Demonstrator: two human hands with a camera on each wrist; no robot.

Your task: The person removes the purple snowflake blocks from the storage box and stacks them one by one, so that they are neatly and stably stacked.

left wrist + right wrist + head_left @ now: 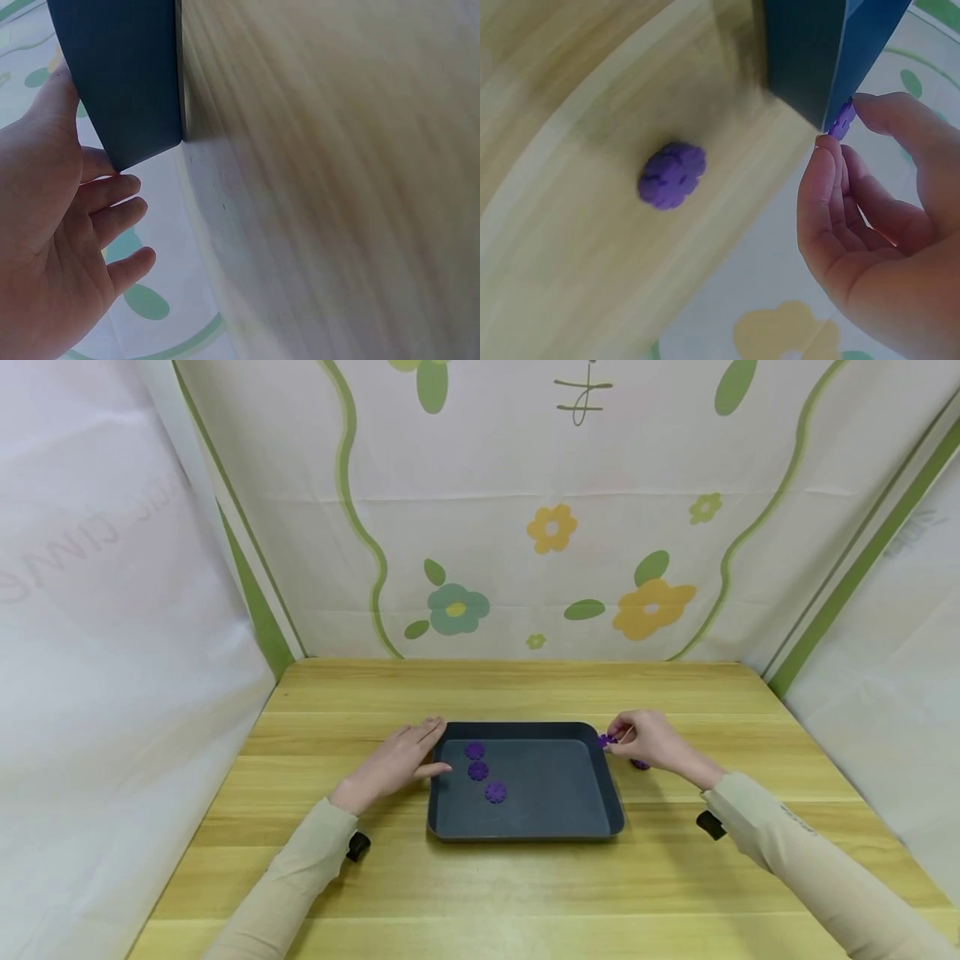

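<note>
A dark baking tray [555, 789] lies on the wooden table, with several purple notched plastic discs in it, among them one purple disc [496, 792] nearest the front. My left hand [393, 762] rests at the tray's far left corner, fingers fairly straight against its rim; the left wrist view shows the other fingers [127, 274] loose beside the wall. Over the far right corner, my right hand [651, 745] pinches a purple notched disc [843, 120] between thumb and fingertips. More purple discs [672, 175], seemingly stacked, lie on the table beneath that hand, partly hidden in the head view.
The wooden table [517, 893] extends around the tray on all sides. Behind it hangs a white cloth [465, 468] printed with flowers and leaves, and pale cloth walls [112, 652] stand at both sides. A dark wrist device [358, 846] sits under the left sleeve.
</note>
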